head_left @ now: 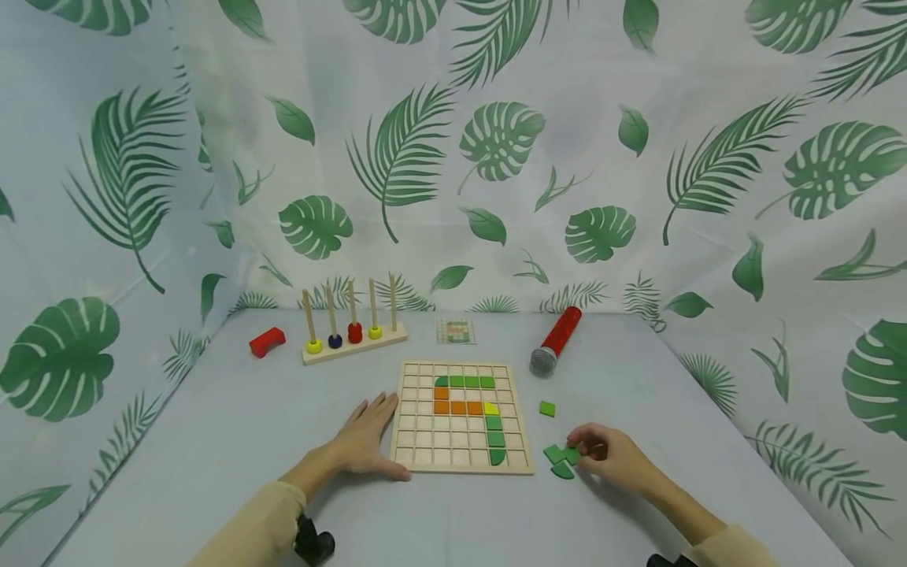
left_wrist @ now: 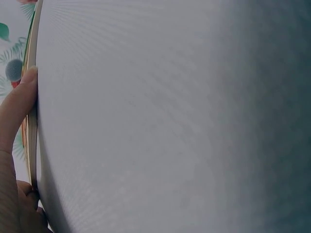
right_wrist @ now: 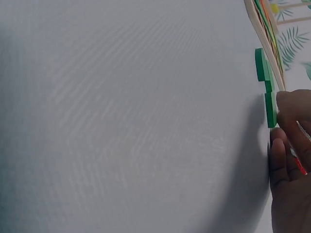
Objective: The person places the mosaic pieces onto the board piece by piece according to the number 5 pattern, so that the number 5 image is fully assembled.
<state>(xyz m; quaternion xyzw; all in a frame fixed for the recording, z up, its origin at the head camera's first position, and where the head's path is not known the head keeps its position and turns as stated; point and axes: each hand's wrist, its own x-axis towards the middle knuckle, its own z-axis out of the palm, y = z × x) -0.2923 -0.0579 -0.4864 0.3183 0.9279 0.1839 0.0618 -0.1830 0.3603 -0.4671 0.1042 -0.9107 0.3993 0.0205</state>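
Observation:
A wooden grid board [head_left: 418, 441] lies in the middle of the table, with green, orange and yellow tiles in some of its squares. My left hand [head_left: 364, 441] rests at the board's left side, fingers spread and thumb near the lower left corner; in the left wrist view the thumb touches the board's edge. Right of the board, the thumb and forefinger of my right hand [head_left: 616, 458] are curled about a green square tile [head_left: 572, 456]. Against it lie another green square [head_left: 553, 453] and a green rounded piece [head_left: 563, 470]. A lighter green square [head_left: 547, 409] lies farther back.
Behind the board is a small pattern card [head_left: 457, 331]. A wooden peg stand [head_left: 356, 344] with coloured beads and a red block [head_left: 267, 342] are at the back left. A red microphone [head_left: 557, 339] lies at the back right, before a leaf-patterned cloth [head_left: 425, 260].

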